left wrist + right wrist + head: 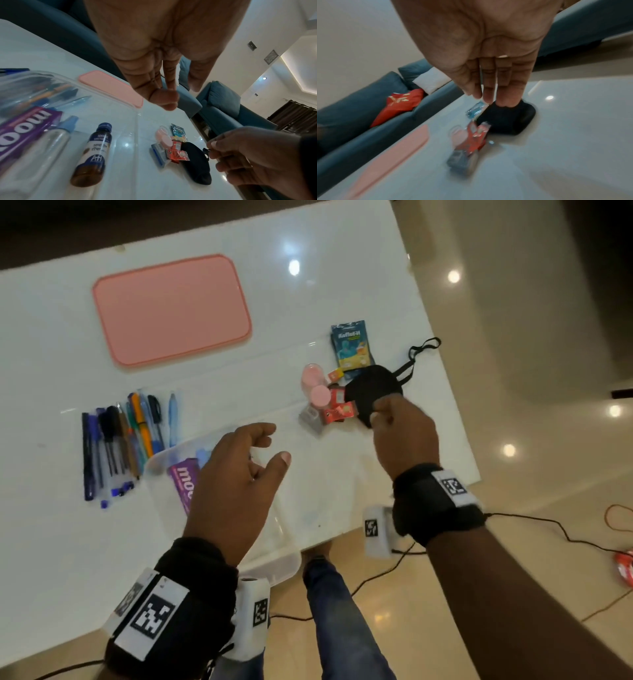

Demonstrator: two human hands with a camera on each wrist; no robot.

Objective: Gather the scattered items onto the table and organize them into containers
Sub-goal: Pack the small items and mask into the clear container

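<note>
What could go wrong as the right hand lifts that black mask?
1. The right hand pinches the black mask, which touches the red sachets; lifting may drag them.
2. Its ear loops reach the table edge and could snag.
3. The clear container overhangs the near edge.

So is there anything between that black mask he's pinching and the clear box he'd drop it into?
Nothing visible. The right hand pinches the black mask at the table's right side; the clear container lies open toward the left hand, which hovers over it and may need to move aside.
</note>
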